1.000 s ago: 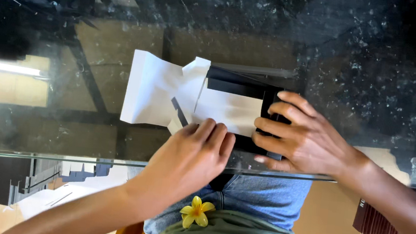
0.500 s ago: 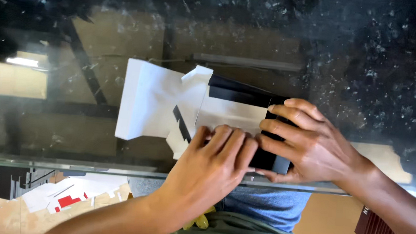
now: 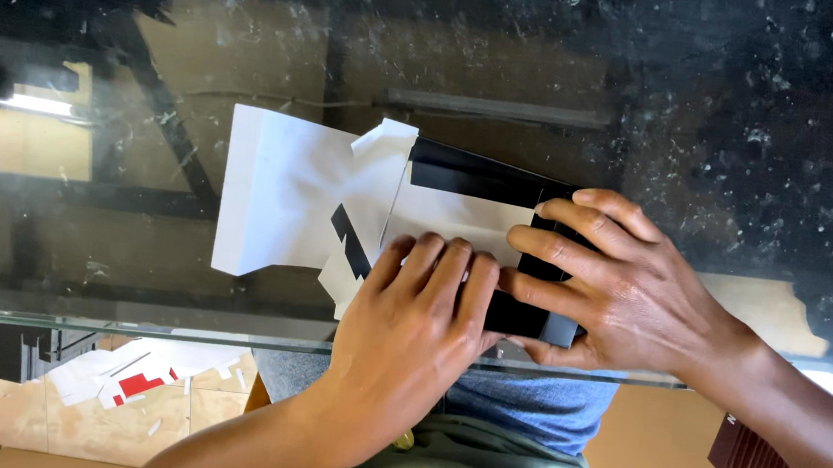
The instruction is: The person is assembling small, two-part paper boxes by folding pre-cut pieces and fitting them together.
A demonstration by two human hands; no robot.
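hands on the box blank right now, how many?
2. The left hand presses flat on the white and black cardboard blank near the glass table edge; the right hand grips its black right end.

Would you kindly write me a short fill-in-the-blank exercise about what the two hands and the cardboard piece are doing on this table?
1. The left hand presses flat on the black and ____ cardboard piece.
2. The right hand grips the piece's ____ end.
3. The piece lies on a ____ tabletop, through which the floor shows.
4. Both hands are ____, without gloves.

Missing words: white; black; glass; bare
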